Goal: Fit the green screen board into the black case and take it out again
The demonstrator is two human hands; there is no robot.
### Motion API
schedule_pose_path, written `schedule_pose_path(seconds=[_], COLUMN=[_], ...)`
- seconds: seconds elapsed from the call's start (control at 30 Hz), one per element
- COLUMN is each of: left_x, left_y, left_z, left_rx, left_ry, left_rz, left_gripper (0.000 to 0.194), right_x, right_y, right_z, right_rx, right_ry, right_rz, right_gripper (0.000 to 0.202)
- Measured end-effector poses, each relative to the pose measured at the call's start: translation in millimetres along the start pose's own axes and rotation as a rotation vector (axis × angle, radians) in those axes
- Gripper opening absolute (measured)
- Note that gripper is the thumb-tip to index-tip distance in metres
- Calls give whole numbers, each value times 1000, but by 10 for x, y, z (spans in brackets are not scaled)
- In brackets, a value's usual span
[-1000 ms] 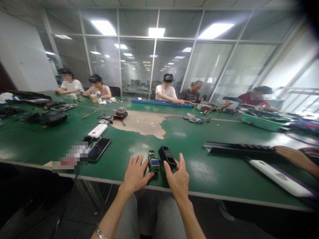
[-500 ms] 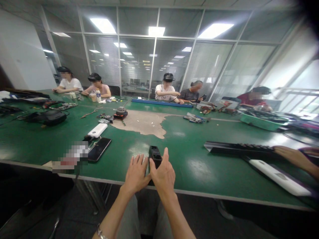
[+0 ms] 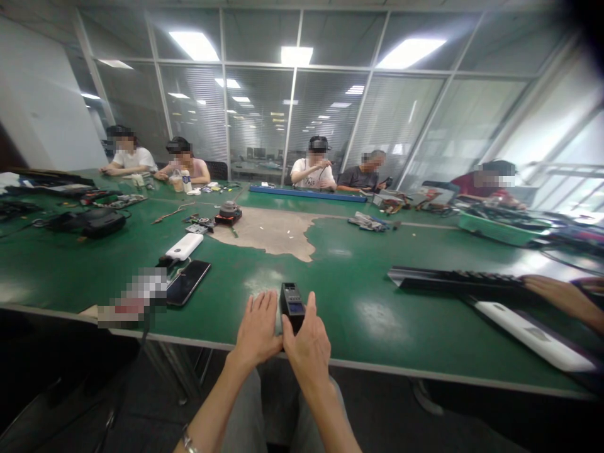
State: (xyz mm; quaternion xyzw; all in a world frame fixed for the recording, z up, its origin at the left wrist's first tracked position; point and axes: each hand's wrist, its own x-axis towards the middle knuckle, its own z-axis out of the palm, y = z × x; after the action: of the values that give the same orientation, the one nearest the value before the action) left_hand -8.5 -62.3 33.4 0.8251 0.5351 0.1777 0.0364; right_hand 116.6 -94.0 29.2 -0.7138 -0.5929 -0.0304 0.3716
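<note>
Both hands meet at the near edge of the green table [image 3: 377,296], right in front of the wearer. The left hand [image 3: 257,327] lies flat, fingers spread and open on the mat, thumb side pressed against the small black device [image 3: 292,305] — it grips nothing, it looks more like a brace. The right hand [image 3: 306,340] comes up from behind and to the right, thumb raised along the device's right side; whether its fingers actually close round the casing I cannot tell, since the palm hides them. The device stands between the two hands, its little lit screen facing up, seemingly steadied from both sides so it stays put. To the left lie a dark phone [image 3: 187,282] and a white power bank [image 3: 184,246], side by side. On the right, another person's hand [image 3: 557,294] rests on a long black tray [image 3: 453,280] (its contents are too dark to make out) — and further back a green bin [image 3: 500,229] holds a jumble of parts and cables.
</note>
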Motion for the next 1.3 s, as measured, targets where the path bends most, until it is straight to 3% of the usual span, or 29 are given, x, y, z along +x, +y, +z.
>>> schedule_pose_path(seconds=[0.13, 0.33, 0.63, 0.9, 1.07, 1.3], left_x=[-2, 8, 13, 15, 18, 27], left_y=[-5, -16, -27, -17, -6, 4], left_z=[-4, -2, 25, 18, 23, 34], left_rx=[2, 9, 30, 32, 23, 29], left_ry=[-5, -19, -10, -7, -2, 0], left_rz=[7, 13, 26, 20, 29, 18], left_gripper=[72, 72, 66, 79, 84, 75], right_x=[-62, -37, 35, 315, 416, 298], right_y=[96, 78, 0, -139, 175, 616], right_z=[51, 8, 11, -258, -368, -272], right_rx=[95, 240, 153, 326, 304, 241], right_ry=[30, 15, 0, 110, 210, 170], right_rz=[-65, -2, 11, 52, 81, 165], right_gripper=[79, 82, 74, 79, 79, 81])
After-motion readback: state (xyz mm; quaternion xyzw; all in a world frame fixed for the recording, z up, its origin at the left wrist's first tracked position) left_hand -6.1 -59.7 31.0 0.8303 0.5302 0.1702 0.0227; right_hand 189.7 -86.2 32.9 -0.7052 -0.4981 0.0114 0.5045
